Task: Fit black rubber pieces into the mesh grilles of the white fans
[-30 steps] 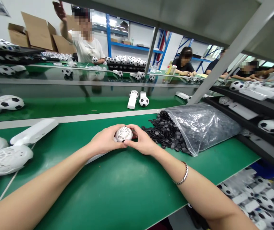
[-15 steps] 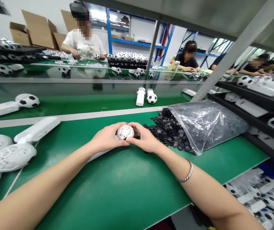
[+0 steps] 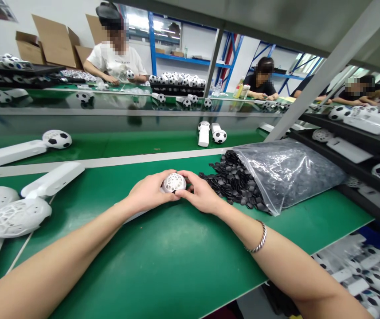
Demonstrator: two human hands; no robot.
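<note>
A white device with a round openwork head (image 3: pixel 174 182) is between my two hands at the middle of the green table (image 3: pixel 176 266). My left hand (image 3: pixel 150 191) is wrapped round its left side, and the white handle shows partly under that wrist. My right hand (image 3: pixel 201 192) has its thumb and fingers closed on the head's right side; any small piece at those fingertips is hidden. Right of my hands, black pieces (image 3: pixel 239 181) spill from a clear plastic bag (image 3: pixel 296 173).
More white devices (image 3: pixel 20 217) lie at the left. Beyond the table edge, a green conveyor (image 3: pixel 126 144) carries football-patterned devices (image 3: pixel 56 139). Black trays (image 3: pixel 349 166) and a slanted metal post (image 3: pixel 329 62) stand at right. A person (image 3: pixel 116 62) sits across.
Devices on the near conveyor have shifted right, while those on the far belt have moved slightly left. The person across has raised a ball. My hands have barely moved.
</note>
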